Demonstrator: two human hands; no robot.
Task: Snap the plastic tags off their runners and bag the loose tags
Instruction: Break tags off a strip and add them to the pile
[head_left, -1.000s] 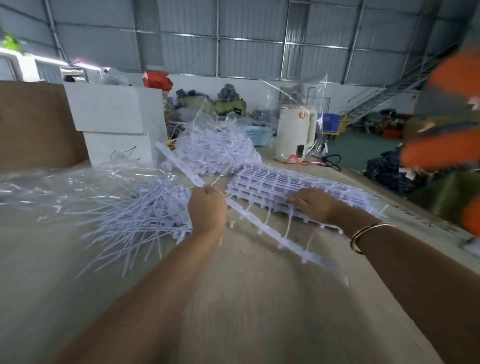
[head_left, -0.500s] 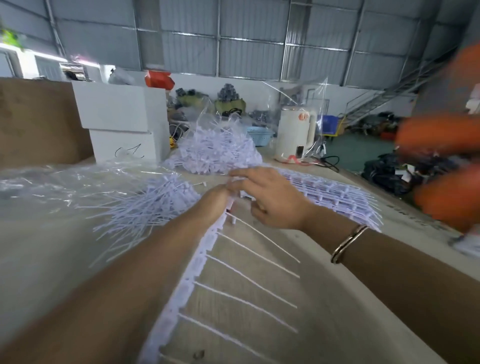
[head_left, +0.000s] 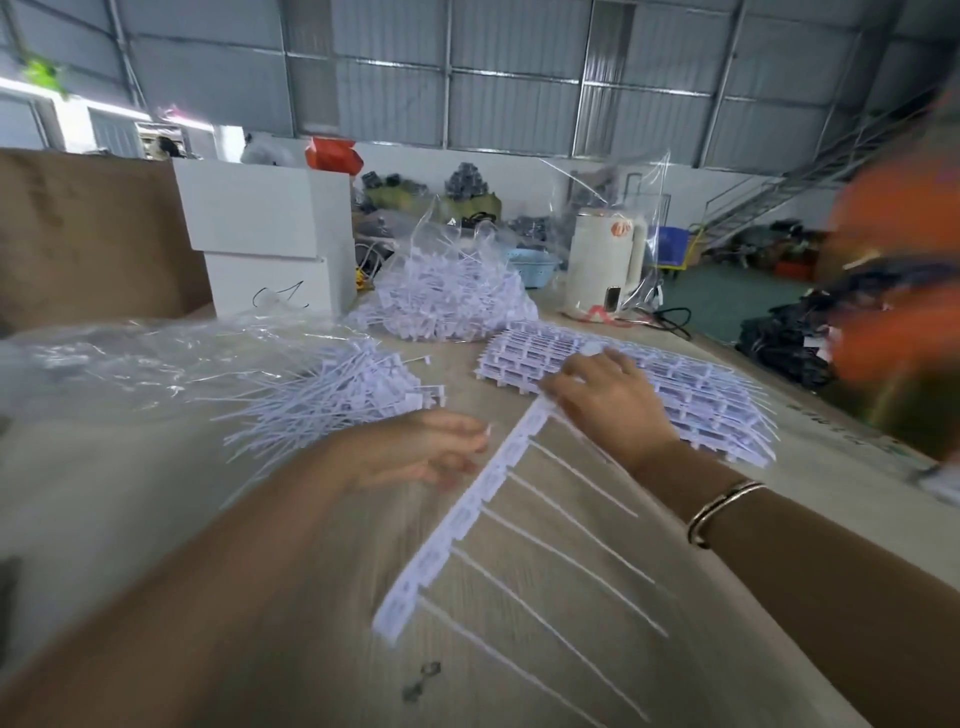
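Observation:
A white strip of tags on its runner (head_left: 470, 512) lies slanted across the table, its thin tails pointing right. My right hand (head_left: 605, 402) grips the strip's far end, just in front of a flat stack of full runners (head_left: 711, 400). My left hand (head_left: 415, 457) is blurred, with loose fingers just left of the strip, holding nothing. Loose tags (head_left: 332, 395) are heaped at the mouth of a clear plastic bag (head_left: 130, 364) on the left. Behind them is a second clear bag of tags (head_left: 447, 306).
White boxes (head_left: 260, 244) stand at the back left against a brown board (head_left: 78, 234). A white kettle (head_left: 602, 265) and a blue basket (head_left: 535, 265) sit at the back. A blurred person in orange (head_left: 904, 291) is at the table's right edge.
My left hand has let go of the strip's far end and drawn back to its left. The right hand has taken that end, and the strip lies further right on the table.

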